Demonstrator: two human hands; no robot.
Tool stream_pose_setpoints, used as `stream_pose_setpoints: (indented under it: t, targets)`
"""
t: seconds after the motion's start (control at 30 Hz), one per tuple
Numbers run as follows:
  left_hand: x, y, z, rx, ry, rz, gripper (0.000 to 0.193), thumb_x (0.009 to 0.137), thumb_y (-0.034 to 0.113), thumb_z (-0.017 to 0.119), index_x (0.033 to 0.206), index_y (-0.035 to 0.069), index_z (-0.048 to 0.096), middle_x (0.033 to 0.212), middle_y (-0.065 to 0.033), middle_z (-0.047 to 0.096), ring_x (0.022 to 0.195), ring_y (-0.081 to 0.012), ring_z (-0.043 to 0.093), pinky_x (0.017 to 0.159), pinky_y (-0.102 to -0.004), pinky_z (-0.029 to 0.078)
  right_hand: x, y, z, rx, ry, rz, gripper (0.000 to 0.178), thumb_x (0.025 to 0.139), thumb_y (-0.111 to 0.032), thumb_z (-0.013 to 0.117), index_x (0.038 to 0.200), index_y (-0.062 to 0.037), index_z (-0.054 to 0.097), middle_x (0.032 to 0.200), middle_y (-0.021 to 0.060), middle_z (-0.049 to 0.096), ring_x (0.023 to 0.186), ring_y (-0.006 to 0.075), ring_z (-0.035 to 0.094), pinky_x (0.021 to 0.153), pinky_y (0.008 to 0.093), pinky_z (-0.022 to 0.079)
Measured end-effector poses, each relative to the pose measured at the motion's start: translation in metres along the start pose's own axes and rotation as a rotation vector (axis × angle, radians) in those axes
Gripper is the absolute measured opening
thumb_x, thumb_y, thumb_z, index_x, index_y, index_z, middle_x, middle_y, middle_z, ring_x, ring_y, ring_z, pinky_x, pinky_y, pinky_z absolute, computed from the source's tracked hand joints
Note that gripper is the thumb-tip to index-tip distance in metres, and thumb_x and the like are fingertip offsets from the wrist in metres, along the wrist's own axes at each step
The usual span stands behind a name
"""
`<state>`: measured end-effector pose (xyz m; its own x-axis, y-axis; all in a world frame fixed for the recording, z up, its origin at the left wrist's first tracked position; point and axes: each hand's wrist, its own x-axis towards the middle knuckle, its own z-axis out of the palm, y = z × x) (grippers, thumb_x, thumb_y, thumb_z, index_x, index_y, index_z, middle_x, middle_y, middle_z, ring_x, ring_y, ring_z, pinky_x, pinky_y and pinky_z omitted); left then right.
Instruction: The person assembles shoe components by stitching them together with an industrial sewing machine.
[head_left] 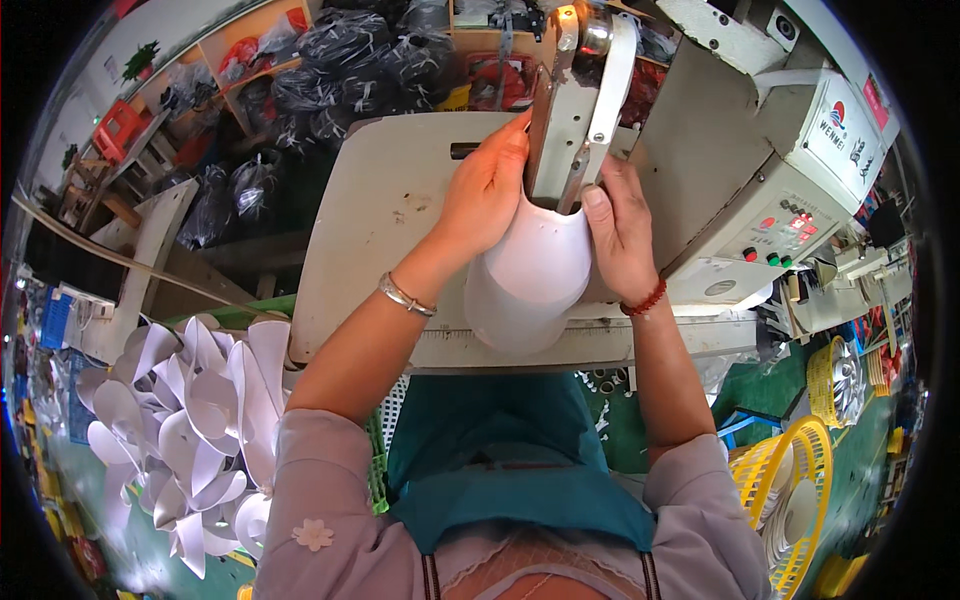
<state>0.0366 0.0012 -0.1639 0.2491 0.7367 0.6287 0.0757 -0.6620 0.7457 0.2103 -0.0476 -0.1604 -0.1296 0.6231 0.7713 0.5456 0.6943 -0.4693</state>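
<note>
A smooth white shoe upper (527,280) hangs at the foot of the machine's upright metal arm (562,135), its rounded toe toward me. The rear part of the upper is hidden by the arm and my fingers. My left hand (483,190) grips its left side, with the fingertips reaching behind the arm. On the opposite side, my right hand (622,232) holds the other edge, thumb up against the lower end of the arm and fingers partly hidden. Both hands are closed on the upper.
A pale machine table (385,230) lies under my forearms. To its right stands the control box (735,235) with buttons and a lit red display. Many white uppers (195,420) are heaped at left. Yellow baskets (815,470) stand at right; black bags (345,65) fill the back.
</note>
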Motion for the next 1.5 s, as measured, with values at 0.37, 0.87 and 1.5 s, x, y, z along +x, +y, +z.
stream_pose_setpoints:
  t: [0.37,0.87,1.5]
  targets:
    - [-0.057,0.01,-0.002,0.084,0.143,-0.101,0.042,0.092,0.024,0.039,0.126,0.0,0.043,0.128,-0.0195,0.046,0.118,-0.0281,0.045,0.099,-0.0314,0.033,-0.043,0.011,0.009,-0.086,-0.011,0.127,0.036,0.096,-0.022,0.038,0.119,0.0035,0.05,0.117,0.017,0.049,0.108,0.0247,0.047,0.092,0.0329,0.037]
    - [-0.265,0.092,-0.187,1.446,0.358,-0.679,0.043,0.076,0.019,0.059,0.117,0.009,0.051,0.105,-0.0124,0.058,0.088,-0.0315,0.059,0.074,-0.0395,0.048,-0.076,-0.106,0.069,0.465,-0.261,-0.274,0.018,0.075,0.001,0.057,0.092,-0.0037,0.059,0.082,0.013,0.058,0.067,0.026,0.058,0.058,0.0325,0.047]
    - [-0.316,0.144,-0.176,1.021,0.854,-0.235,0.023,0.079,-0.01,0.05,0.096,-0.003,0.065,0.09,-0.0086,0.061,0.073,-0.0124,0.056,0.062,-0.0202,0.043,-0.101,-0.181,0.263,-0.019,-0.715,-0.586,0.038,0.079,-0.012,0.047,0.115,-0.0014,0.051,0.116,0.0075,0.052,0.09,0.0221,0.055,0.075,0.0356,0.043]
